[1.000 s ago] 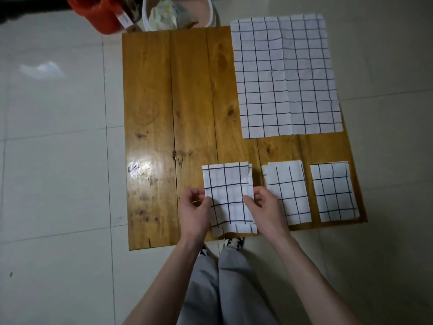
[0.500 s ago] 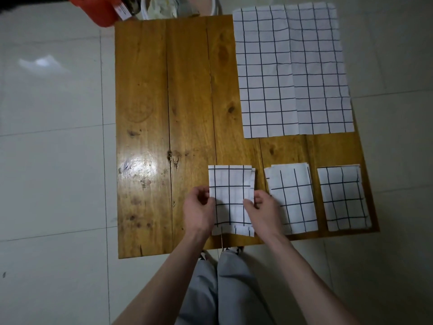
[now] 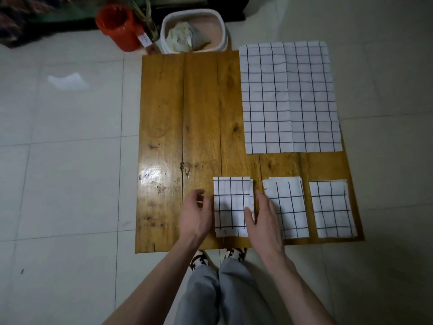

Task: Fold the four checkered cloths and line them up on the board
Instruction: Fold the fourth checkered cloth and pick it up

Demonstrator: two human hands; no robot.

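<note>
Three folded white checkered cloths lie in a row along the near edge of the wooden board [image 3: 199,113]: a left one [image 3: 230,205], a middle one [image 3: 289,207] and a right one [image 3: 331,208]. A larger unfolded checkered cloth [image 3: 289,97] lies flat at the board's far right. My left hand [image 3: 195,215] hovers just left of the left folded cloth, fingers apart, holding nothing. My right hand [image 3: 263,219] rests between the left and middle cloths, its thumb touching the left cloth's right edge and its fingers covering part of the middle cloth.
Beyond the board's far edge stand a red bucket [image 3: 119,25] and a white basin [image 3: 194,29] with crumpled material inside. Pale floor tiles surround the board. My legs and shoes [image 3: 219,255] are at the board's near edge.
Both hands let go of the left folded cloth and drew apart to its sides; the cloth now lies flat on the board. The camera tilted up, showing the bucket and basin.
</note>
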